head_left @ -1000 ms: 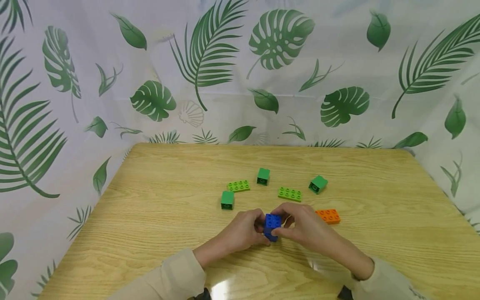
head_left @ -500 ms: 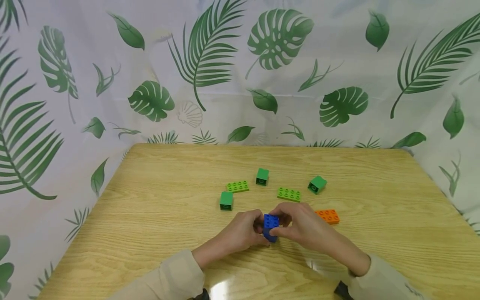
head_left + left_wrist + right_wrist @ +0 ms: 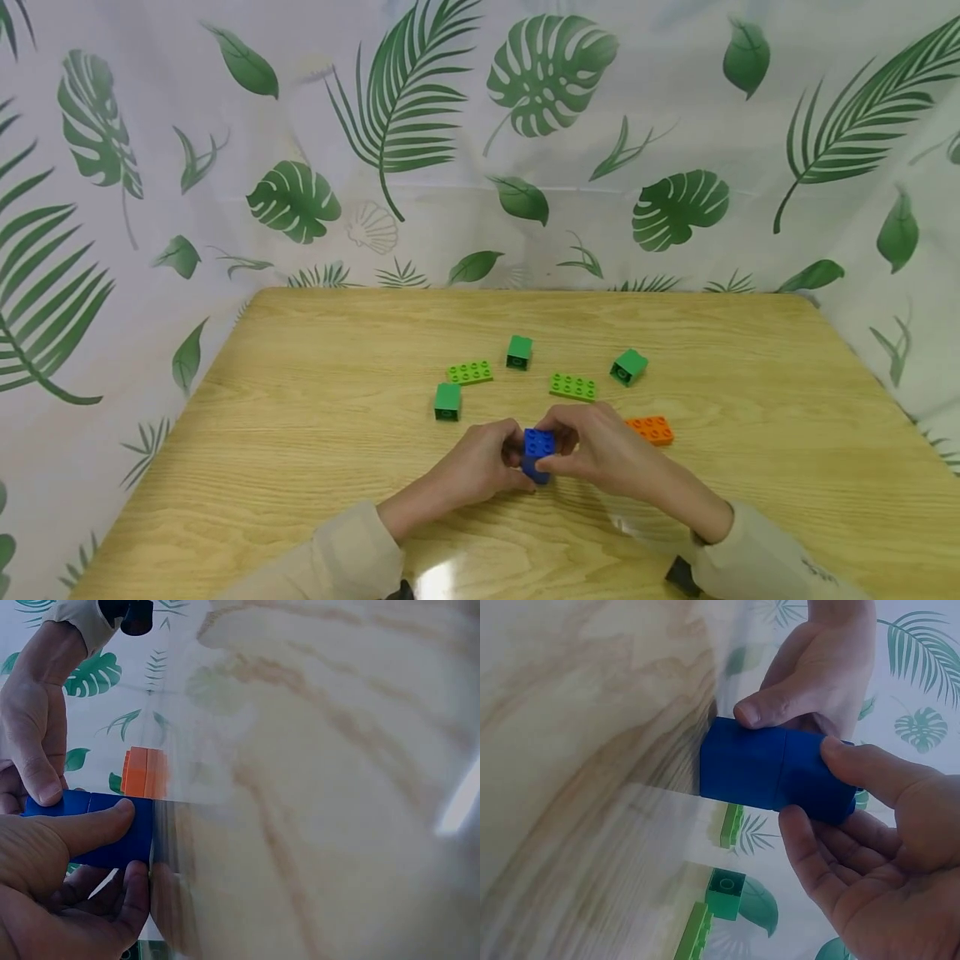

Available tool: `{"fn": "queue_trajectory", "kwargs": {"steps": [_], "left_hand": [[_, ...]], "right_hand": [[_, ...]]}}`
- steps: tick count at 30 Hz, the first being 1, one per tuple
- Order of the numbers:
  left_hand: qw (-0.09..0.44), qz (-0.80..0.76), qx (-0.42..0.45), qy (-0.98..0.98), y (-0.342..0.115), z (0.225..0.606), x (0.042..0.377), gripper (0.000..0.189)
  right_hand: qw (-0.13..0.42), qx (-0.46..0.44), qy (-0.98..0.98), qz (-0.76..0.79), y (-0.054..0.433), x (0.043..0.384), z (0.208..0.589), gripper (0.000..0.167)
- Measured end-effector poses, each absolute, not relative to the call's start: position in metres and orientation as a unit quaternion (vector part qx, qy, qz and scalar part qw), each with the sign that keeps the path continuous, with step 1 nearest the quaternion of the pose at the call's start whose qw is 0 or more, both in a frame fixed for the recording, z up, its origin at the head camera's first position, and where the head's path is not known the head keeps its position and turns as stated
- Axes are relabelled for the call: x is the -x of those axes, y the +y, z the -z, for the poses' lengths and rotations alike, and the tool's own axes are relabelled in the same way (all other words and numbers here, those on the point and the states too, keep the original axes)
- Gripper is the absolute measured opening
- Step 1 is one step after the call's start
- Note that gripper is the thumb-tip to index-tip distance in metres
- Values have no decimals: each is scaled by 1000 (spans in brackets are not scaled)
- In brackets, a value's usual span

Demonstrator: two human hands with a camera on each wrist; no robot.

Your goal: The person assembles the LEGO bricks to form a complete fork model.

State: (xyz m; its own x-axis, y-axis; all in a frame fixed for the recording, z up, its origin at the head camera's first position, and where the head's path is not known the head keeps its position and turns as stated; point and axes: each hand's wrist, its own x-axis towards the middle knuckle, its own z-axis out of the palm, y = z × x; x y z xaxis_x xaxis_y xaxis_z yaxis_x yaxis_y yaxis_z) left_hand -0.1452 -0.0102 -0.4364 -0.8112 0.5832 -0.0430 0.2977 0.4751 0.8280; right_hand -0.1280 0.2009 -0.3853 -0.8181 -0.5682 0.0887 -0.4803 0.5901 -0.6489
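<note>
Two blue toy bricks are stacked one on the other, upright at the tabletop, a thin seam between them and studs on top. My left hand grips the lower brick, its thumb across the side in the left wrist view. The right hand pinches the upper brick between thumb and fingers, as the right wrist view shows. Partly behind the right hand lies an orange studded brick.
Beyond the hands lie three green bricks on their sides, and two flat lime-green studded bricks between them. The wooden table backs onto a leaf-print cloth. Dark devices sit at the wrists.
The head view has shifted slightly, so everything sits a little further left. Both hands keep the same hold on the blue bricks.
</note>
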Motion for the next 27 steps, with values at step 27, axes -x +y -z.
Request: {"fn": "queue_trajectory", "kwargs": {"steps": [27], "left_hand": [[164,-464,-268,828,-17,434,142,32]], "right_hand": [[82,304,885,343,204,134,392,20]]}}
